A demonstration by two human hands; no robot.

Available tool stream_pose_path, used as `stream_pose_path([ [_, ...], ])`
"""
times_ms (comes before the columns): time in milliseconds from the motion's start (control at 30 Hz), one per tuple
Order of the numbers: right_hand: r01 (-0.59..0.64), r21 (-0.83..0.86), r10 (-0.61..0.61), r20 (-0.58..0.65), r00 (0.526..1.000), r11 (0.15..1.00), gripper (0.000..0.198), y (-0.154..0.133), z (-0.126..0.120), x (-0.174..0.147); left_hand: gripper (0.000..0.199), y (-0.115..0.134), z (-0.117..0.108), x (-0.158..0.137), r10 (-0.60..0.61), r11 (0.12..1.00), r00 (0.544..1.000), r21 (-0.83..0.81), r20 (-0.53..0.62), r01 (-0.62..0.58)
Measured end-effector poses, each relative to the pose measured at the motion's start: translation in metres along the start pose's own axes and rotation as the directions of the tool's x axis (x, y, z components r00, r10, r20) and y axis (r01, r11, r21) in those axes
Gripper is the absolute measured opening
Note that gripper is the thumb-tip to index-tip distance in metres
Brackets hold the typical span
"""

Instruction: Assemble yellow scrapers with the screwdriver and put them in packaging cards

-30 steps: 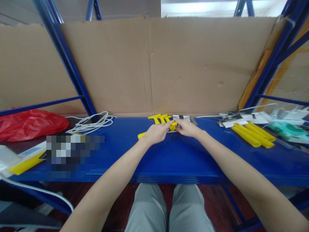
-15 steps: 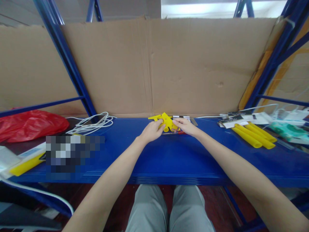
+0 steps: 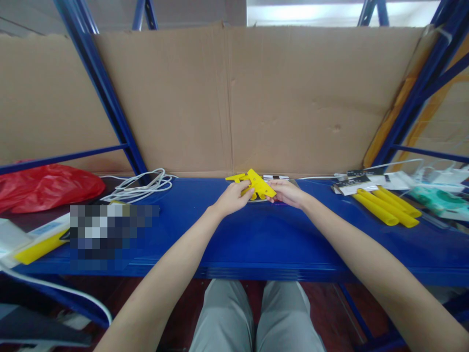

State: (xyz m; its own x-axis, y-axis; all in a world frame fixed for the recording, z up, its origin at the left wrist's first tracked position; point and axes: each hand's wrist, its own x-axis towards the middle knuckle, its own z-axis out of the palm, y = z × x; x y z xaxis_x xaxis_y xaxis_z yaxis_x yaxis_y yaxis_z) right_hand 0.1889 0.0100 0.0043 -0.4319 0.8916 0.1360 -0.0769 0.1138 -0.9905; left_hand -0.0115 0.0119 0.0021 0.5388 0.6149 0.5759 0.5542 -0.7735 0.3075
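Note:
Near the back of the blue shelf, a yellow plastic part (image 3: 259, 185) with small holes and a narrow arm pointing left is held between my hands. My left hand (image 3: 232, 198) is closed round its left side, thumb toward me. At its lower right end, my right hand (image 3: 289, 193) pinches it, palm turned partly up, some fingers behind the part. Just behind the part lie slim black-and-white items (image 3: 275, 177), too small to name. Something thin and flat shows below it, mostly hidden by the part and my hands.
Yellow tubes (image 3: 381, 206) and packaged items lie at right beside a green-and-white packet (image 3: 439, 198). Leftward are a coiled white cable (image 3: 156, 186), a red plastic bag (image 3: 51, 188) and a blurred-out patch. A cardboard sheet (image 3: 293, 98) stands behind the blue shelf (image 3: 256, 239).
My right hand has turned palm-up and shifted slightly right, uncovering more of the yellow part's lower right end. My left hand stays in nearly the same place.

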Motion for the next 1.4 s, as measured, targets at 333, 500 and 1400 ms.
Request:
stream_pose_path([
  [333, 0.095, -0.064, -0.111, -0.359, 0.927, 0.993, 0.030, 0.008, -0.022, 0.010, 0.022, -0.026, -0.010, 0.004, -0.244, 0.954, 0.945, 0.120, -0.219, 0.274],
  [500, 0.064, -0.042, -0.076, -0.447, 0.891, 0.997, 0.025, 0.008, -0.026, 0.011, 0.026, -0.045, -0.018, -0.001, -0.481, 0.791, 0.840, 0.288, -0.252, 0.539],
  [1400, 0.056, -0.139, -0.119, -0.503, 0.856, 0.989, 0.025, 0.005, -0.023, 0.009, 0.050, -0.060, -0.064, -0.007, -0.785, 0.493, 0.614, 0.686, 0.084, 0.536],
])
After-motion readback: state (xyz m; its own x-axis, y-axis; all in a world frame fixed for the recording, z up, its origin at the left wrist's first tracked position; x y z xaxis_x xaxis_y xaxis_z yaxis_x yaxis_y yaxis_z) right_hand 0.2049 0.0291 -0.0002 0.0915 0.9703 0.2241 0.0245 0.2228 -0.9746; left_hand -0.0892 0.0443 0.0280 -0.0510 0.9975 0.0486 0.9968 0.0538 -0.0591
